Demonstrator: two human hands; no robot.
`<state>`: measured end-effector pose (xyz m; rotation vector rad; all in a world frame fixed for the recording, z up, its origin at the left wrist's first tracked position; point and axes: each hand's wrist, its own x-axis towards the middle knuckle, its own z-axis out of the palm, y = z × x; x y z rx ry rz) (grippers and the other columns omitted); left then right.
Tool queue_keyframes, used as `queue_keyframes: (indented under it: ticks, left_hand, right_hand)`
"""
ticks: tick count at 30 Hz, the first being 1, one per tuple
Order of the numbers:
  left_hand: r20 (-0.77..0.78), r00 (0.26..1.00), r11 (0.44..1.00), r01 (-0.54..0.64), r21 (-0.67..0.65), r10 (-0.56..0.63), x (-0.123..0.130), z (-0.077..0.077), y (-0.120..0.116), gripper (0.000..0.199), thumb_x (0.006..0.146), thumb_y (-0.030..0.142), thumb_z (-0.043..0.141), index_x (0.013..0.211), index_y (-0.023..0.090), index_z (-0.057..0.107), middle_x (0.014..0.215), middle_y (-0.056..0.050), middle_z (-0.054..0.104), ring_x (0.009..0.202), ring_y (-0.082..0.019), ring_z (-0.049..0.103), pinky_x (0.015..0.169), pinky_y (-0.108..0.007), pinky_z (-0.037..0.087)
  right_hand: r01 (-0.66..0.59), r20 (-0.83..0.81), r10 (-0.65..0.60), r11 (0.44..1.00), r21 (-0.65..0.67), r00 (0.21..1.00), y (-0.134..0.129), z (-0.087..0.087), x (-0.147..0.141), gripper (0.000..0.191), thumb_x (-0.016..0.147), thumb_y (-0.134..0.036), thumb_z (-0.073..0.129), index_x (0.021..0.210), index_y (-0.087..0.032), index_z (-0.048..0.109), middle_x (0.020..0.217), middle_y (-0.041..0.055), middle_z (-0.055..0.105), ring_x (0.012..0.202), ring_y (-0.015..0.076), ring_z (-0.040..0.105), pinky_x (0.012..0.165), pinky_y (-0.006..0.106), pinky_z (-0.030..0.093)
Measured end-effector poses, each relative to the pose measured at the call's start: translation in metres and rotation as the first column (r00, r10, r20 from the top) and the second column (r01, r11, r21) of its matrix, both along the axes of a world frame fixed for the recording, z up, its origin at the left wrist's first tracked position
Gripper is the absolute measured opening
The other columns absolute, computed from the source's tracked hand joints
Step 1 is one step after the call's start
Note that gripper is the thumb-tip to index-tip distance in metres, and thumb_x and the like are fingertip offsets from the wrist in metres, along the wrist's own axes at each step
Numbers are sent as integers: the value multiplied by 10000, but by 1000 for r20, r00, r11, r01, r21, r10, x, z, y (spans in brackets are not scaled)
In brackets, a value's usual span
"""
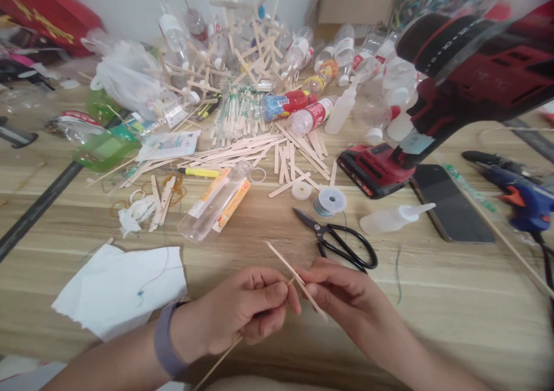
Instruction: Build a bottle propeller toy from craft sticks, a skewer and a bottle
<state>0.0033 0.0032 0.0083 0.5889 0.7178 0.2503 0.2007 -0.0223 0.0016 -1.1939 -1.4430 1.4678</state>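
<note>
Left forearm (123, 355) cropped, thin rod (219, 361) partly hidden

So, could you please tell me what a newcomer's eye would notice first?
Probably the large red drill standing at the right. Next, perhaps, the jumble of plastic bottles and wooden sticks at the back. At the front, the left hand holds a thin rod and the right hand a flat stick.

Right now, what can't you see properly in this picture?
In the head view:
- Thin stick: the left hand hides its middle; the bottom edge cuts off its lower end.
- Flat stick: whether the two sticks are joined is too small to tell.
- Drill: cut off by the right edge, its side writing blurred.
</note>
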Motion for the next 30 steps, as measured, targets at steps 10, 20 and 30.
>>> queue_keyframes:
  ticks: [10, 20, 30]
  left_hand:
    - [77, 996, 998, -44, -35, 47, 1, 1, 0, 362, 793, 497, 663, 859, 143, 627, 490, 65, 481, 357, -39, 265, 376, -215, 151]
    - [18, 1000, 998, -7, -67, 8, 0, 0, 1, 350, 772, 490, 685, 838, 154, 615, 502, 68, 474, 394, -45, 285, 364, -209, 118]
    - [-64, 998, 999, 29, -17, -30, 1, 2, 3, 427, 739, 558, 680, 828, 146, 617, 479, 73, 475, 363, -36, 247, 375, -228, 105]
  right_hand:
    - [133, 42, -140, 982, 132, 989, 1, 2, 5, 169, 880, -296, 635, 994, -326, 757, 710, -6, 632, 640, 118, 567, 565, 197, 444]
    - [129, 1, -130, 985, 112, 992, 1, 0, 9, 125, 862, -313, 657, 901, -283, 772, 659, -12, 566, 598, 110, 516, 537, 201, 416]
    - [89, 85, -101, 987, 137, 991, -1, 2, 10, 132, 879, -252, 622, 883, -252, 754, 652, -21, 523, 592, 108, 498, 543, 207, 401]
